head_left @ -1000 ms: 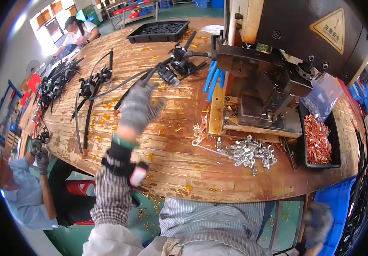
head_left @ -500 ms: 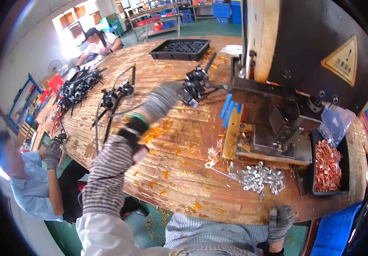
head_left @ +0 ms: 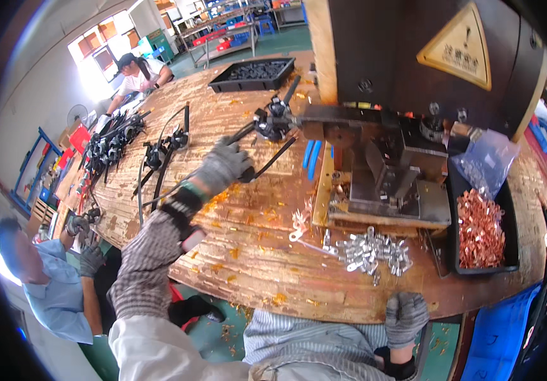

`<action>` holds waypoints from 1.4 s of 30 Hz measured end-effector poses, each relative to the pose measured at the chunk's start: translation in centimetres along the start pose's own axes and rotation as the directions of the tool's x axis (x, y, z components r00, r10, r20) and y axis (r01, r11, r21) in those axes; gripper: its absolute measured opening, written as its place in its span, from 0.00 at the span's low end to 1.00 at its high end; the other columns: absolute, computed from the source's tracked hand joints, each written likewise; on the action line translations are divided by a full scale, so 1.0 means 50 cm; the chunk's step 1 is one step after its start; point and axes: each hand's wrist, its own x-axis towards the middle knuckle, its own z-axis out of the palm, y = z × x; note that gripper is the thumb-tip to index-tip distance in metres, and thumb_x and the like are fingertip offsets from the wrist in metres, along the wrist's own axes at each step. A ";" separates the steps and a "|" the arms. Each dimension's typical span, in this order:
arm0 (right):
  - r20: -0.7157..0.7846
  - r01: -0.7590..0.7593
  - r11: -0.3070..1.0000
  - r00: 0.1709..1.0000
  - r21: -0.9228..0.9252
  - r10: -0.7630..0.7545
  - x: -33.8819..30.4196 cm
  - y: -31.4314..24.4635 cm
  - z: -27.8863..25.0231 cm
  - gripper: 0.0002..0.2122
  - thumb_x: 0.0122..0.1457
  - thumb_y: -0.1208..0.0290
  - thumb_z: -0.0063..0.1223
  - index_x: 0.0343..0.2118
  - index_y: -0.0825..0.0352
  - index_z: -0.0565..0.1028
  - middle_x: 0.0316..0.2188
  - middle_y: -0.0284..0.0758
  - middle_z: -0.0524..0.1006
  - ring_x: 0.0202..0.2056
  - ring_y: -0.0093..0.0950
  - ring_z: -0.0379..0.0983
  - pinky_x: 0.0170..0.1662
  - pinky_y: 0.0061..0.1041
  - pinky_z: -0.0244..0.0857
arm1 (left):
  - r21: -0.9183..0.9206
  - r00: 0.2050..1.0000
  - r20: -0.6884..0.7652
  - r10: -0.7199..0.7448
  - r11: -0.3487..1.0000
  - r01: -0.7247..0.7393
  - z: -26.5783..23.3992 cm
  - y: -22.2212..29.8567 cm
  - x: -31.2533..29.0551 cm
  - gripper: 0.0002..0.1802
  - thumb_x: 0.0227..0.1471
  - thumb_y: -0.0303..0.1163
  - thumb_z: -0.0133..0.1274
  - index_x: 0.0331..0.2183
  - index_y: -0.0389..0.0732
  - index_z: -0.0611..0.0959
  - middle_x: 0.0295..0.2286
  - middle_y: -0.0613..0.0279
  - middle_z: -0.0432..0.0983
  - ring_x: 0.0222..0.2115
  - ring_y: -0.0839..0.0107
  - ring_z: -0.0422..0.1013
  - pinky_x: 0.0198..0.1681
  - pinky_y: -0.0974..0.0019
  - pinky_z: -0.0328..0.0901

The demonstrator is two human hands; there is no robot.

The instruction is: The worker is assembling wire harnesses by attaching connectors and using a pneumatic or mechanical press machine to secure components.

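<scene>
My left hand (head_left: 223,166), in a grey knit glove with a checked sleeve, reaches out over the worn wooden table. Its fingers are closed around black cables of a wiring assembly (head_left: 273,124), whose dark connector body lies against the left end of the press. Part of the grip is hidden by the glove. My right hand (head_left: 407,317), also gloved in grey, rests curled by the table's near edge over my lap, with nothing visible in it. Silver metal terminals (head_left: 375,254) lie in a heap beyond it, in front of the press (head_left: 394,184).
A black bin of copper-coloured terminals (head_left: 481,232) stands right of the press, under a clear plastic bag (head_left: 486,162). More black cable assemblies (head_left: 113,143) lie at the left. A black tray (head_left: 251,75) stands far back. A co-worker in light blue (head_left: 58,286) sits left; another person sits farther off.
The view has shifted, so the press appears further left. My left hand has drawn back slightly from the connector body, to the cables below it. My right hand stays curled near my lap.
</scene>
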 end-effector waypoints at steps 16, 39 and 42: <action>0.362 0.371 0.895 0.822 0.248 -0.440 0.059 -0.223 0.055 0.09 0.44 0.67 0.46 0.27 0.66 0.72 0.25 0.37 0.73 0.35 0.35 0.70 0.41 0.40 0.61 | -0.152 0.882 -0.111 0.458 0.869 -0.471 -0.203 0.222 -0.165 0.20 0.39 0.28 0.49 0.40 0.47 0.72 0.42 0.63 0.68 0.47 0.62 0.61 0.55 0.49 0.46; 0.885 -0.960 0.023 0.249 0.281 -0.394 0.005 -0.076 -0.003 0.17 0.58 0.55 0.41 0.40 0.64 0.73 0.20 0.28 0.70 0.21 0.17 0.67 0.22 0.16 0.62 | -0.673 0.928 -0.017 0.373 0.682 -0.286 -0.301 0.413 -0.117 0.12 0.45 0.36 0.50 0.33 0.43 0.76 0.22 0.60 0.71 0.23 0.61 0.69 0.23 0.61 0.63; 0.867 -0.972 -0.009 0.214 0.235 -0.451 0.016 -0.075 -0.006 0.16 0.57 0.57 0.43 0.41 0.62 0.73 0.19 0.27 0.69 0.20 0.15 0.66 0.20 0.12 0.59 | -0.800 0.923 -0.039 0.384 0.541 -0.259 -0.289 0.416 -0.113 0.12 0.45 0.36 0.50 0.33 0.42 0.76 0.23 0.58 0.72 0.23 0.59 0.69 0.24 0.60 0.63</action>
